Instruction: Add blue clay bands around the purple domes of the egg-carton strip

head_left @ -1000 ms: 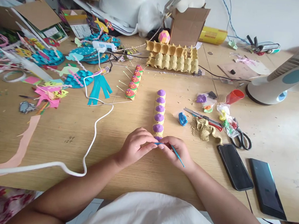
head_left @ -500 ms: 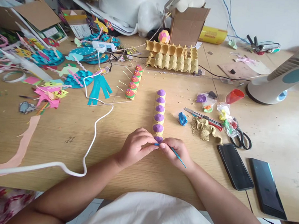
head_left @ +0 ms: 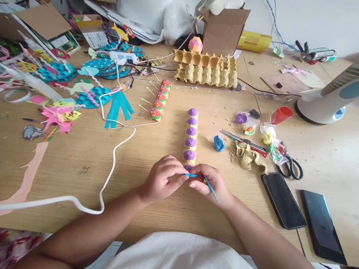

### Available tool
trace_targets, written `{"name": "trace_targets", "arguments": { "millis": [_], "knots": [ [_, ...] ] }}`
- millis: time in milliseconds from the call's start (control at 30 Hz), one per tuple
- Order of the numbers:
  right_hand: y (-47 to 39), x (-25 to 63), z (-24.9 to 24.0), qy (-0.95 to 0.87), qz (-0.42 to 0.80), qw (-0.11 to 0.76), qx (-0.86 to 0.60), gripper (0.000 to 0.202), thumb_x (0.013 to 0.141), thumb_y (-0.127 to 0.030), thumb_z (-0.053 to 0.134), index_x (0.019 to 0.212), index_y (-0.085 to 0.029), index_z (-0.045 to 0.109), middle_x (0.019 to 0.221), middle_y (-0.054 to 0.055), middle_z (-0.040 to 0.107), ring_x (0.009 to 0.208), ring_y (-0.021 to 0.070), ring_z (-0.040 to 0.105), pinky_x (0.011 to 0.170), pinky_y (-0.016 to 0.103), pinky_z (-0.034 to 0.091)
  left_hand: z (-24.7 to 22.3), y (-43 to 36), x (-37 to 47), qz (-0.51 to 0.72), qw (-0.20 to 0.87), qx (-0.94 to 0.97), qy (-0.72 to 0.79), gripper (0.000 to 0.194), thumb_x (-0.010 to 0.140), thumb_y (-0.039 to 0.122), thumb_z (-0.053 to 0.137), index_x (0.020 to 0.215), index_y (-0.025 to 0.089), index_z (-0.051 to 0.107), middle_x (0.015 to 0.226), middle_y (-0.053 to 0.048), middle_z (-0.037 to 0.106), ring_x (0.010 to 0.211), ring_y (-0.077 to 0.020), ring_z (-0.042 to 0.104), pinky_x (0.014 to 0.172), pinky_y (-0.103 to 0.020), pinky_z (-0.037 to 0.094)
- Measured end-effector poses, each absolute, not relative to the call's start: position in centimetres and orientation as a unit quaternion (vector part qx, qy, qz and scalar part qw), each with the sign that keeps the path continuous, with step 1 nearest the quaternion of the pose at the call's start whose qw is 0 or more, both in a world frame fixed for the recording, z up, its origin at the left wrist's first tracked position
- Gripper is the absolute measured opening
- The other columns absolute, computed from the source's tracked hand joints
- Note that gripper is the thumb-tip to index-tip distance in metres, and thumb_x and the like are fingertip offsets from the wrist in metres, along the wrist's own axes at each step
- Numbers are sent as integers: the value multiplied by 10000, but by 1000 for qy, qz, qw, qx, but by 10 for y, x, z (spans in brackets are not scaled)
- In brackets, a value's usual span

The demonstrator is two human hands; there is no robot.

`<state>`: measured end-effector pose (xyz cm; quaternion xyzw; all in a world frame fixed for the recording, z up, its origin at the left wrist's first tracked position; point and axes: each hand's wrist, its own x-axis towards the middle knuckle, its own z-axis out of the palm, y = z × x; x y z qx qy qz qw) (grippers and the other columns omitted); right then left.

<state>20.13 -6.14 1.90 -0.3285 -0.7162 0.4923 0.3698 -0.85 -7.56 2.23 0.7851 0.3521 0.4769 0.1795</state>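
Observation:
A strip of egg carton [head_left: 188,161] lies lengthwise before me, its bumps capped with purple clay [head_left: 190,142]. At its near end, my left hand [head_left: 164,178] pinches a small pointed piece of blue clay [head_left: 190,175] between thumb and fingers. My right hand [head_left: 211,183] is close beside it, holding a thin blue modelling tool [head_left: 211,189] that slants down toward the wrist. Its thumb is a little apart from the blue piece. The nearest purple cap is partly hidden by my fingers. A lump of blue clay [head_left: 219,143] sits right of the strip.
A red-and-green decorated carton strip [head_left: 159,101] stands further back. To the right lie a utility knife [head_left: 241,142], scissors [head_left: 292,167], bagged clay [head_left: 270,138] and two phones [head_left: 283,200]. A white cable [head_left: 113,162] crosses the left side. Egg cartons [head_left: 206,75] and a fan [head_left: 337,89] stand behind.
My right thumb has moved down off the blue clay piece, showing more of it. The tool in my right hand has shifted slightly left and tilts more steeply.

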Motion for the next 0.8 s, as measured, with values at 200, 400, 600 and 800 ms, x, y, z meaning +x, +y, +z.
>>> {"name": "trace_targets", "arguments": {
  "millis": [200,400,600,800],
  "knots": [
    [-63,199,20,-755,432,374,-321,228,987,-394,615,893,-196,678,754,26,672,640,131,555,638,252,469,23,-76,-9,480,176,783,354,47,915,213,682,868,208,686,813,-32,713,778,-170,627,752,-340,519],
    [-63,200,22,-767,426,360,-318,314,1015,-420,553,819,-198,656,683,22,622,616,142,531,628,270,447,23,-76,-10,464,198,784,360,155,927,319,693,1020,195,689,916,-64,738,863,-197,654,809,-365,516],
    [-62,199,23,-769,429,364,-302,355,1028,-400,520,754,-196,615,637,0,538,598,132,474,605,265,401,20,-76,-9,476,155,799,334,190,867,170,766,1039,219,705,872,-24,755,791,-156,631,750,-311,524],
    [-63,201,23,-755,451,362,-309,318,995,-451,574,835,-184,636,673,-6,569,590,119,480,594,249,407,19,-74,-9,485,136,795,338,151,878,192,759,1023,225,730,833,-20,759,755,-153,638,704,-303,538]
  ]
}}
